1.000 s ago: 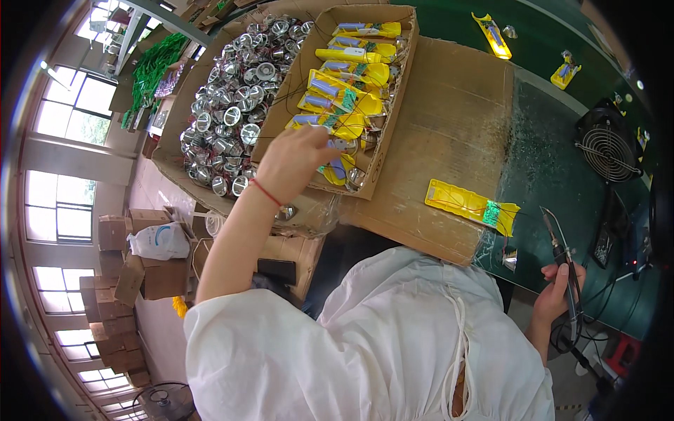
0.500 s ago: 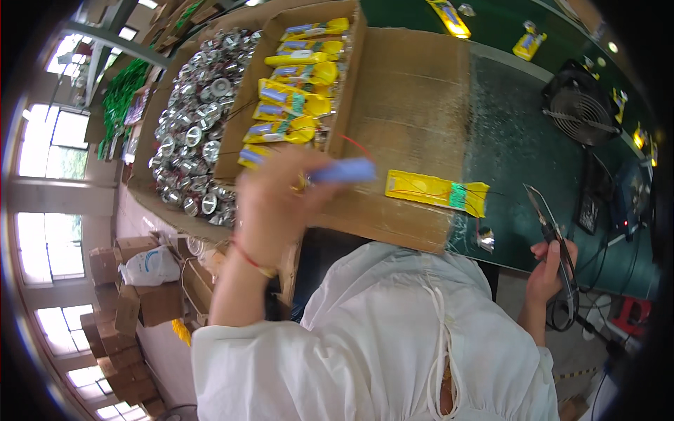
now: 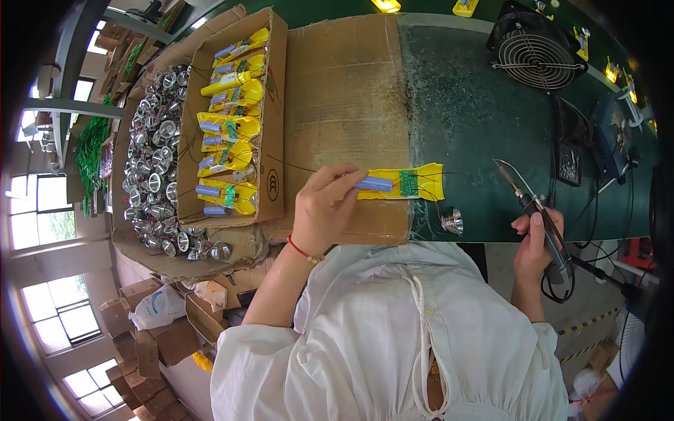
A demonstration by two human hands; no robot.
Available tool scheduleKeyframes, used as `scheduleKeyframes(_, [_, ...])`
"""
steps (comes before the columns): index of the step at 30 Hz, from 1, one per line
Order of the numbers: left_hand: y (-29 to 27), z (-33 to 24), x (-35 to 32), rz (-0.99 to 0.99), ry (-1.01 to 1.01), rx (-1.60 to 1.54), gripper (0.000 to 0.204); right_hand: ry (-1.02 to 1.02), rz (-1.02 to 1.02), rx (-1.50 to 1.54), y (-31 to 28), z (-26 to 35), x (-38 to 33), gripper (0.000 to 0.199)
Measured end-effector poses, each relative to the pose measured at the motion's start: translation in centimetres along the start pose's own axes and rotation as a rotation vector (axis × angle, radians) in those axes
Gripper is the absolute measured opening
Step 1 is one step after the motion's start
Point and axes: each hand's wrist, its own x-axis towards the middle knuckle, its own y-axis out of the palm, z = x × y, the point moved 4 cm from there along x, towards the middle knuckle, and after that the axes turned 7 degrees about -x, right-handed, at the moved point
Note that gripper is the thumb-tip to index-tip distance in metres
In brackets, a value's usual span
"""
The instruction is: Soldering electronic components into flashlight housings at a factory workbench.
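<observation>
My left hand (image 3: 324, 210) holds a blue cylindrical cell (image 3: 374, 184) and presses it onto a yellow plastic part (image 3: 411, 182) with a small green circuit board, lying at the edge of a flat cardboard sheet (image 3: 347, 98). A red string sits around that wrist. My right hand (image 3: 537, 245) grips a soldering iron (image 3: 528, 203), tip raised over the green mat, to the right of the yellow part. A small silver reflector (image 3: 453, 222) lies just below the part.
A cardboard box (image 3: 275, 126) of more yellow parts with blue cells stands to the left, beside a tray of several silver reflectors (image 3: 151, 161). A black fan (image 3: 537, 52) and a soldering station (image 3: 609, 137) stand on the green bench (image 3: 477, 119).
My left hand came back from the box carrying a blue cell and set it down on the yellow part in front of me. My right hand kept hold of the soldering iron.
</observation>
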Motion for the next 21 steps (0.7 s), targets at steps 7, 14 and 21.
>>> scheduleKeyframes(7, [0.9,-0.2,-1.7,-0.141,0.128,0.228,0.024,-0.042,0.017,0.024,0.6,0.7,0.2,0.018])
scheduleKeyframes(14, [1.6,0.3,-1.5,-0.152,0.105,0.138,0.022,-0.053,0.026,0.059,0.2,0.9,-0.1,0.017])
scheduleKeyframes(21, [1.8,-1.5,-0.6,-0.098,0.135,0.406,0.021,-0.096,0.039,0.094,0.7,1.9,-0.2,0.017])
